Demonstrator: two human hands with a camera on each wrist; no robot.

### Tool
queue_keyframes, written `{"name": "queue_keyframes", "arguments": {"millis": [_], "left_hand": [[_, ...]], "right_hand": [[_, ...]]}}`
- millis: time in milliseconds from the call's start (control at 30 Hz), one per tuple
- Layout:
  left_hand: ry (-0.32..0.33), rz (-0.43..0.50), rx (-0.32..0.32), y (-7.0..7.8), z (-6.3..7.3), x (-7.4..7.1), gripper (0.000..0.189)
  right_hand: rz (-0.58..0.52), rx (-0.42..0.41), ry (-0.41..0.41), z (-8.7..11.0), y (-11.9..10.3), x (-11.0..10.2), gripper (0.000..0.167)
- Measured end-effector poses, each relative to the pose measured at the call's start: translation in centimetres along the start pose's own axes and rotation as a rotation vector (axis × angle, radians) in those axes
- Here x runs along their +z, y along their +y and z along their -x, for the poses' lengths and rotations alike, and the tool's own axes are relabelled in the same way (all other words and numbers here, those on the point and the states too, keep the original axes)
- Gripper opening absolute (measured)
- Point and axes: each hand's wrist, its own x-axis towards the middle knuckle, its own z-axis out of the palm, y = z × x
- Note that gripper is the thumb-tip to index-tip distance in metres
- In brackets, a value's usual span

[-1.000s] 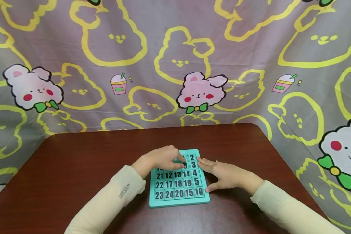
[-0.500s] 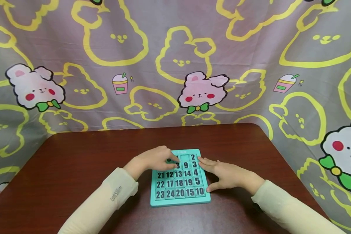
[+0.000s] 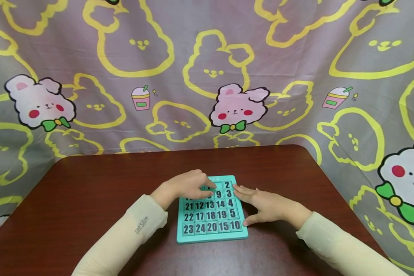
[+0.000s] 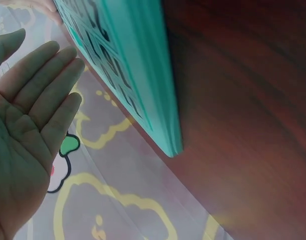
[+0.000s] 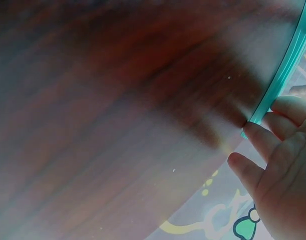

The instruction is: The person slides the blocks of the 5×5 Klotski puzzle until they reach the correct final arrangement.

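A turquoise sliding number puzzle (image 3: pixel 212 240) lies flat on the table, with black-numbered tiles in a square grid. My left hand (image 3: pixel 186 186) is over its upper left part and covers several tiles there. The index fingertip is by the vacant slot left of the 2 tile (image 3: pixel 227 185); in the left wrist view the fingers (image 4: pixel 45 85) look straight. My right hand (image 3: pixel 263 205) rests along the puzzle's right side, fingertips near the 2 and 3 tiles and thumb by the lower right corner. Straight fingers (image 5: pixel 260 140) meet the turquoise edge (image 5: pixel 278 82) in the right wrist view.
The brown wooden table (image 3: pixel 89 191) spreads around the puzzle, with rounded far corners. Behind it and at its sides hangs a grey curtain (image 3: pixel 179 88) printed with yellow outlines and white rabbits. Pale sleeves (image 3: pixel 124 237) cover both forearms.
The 1 tile has slid left, leaving a vacant slot beside the 2. My left hand shifted left, then slightly back right. The right hand stays at the puzzle's edge.
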Motion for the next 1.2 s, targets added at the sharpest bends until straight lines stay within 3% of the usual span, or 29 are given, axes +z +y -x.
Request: {"name": "queue_keyframes", "arguments": {"millis": [267, 733, 1000, 1200], "left_hand": [[-0.029, -0.065, 0.026, 0.6, -1.3, 0.1, 0.036], [-0.080, -0.103, 0.011, 1.5, -2.9, 0.5, 0.039], [-0.079, -0.113, -0.012, 1.2, -2.7, 0.5, 0.039], [-0.058, -0.099, -0.022, 0.7, -1.8, 0.7, 0.038]], "right_hand": [[0.014, -0.009, -0.007, 0.0, -0.1, -0.2, 0.099], [0.009, -0.012, -0.001, 0.0, 0.1, 0.0, 0.100], [0.011, -0.013, 0.001, 0.0, 0.2, 0.0, 0.099], [0.012, -0.014, 0.001, 0.1, 0.1, 0.0, 0.099]]}}
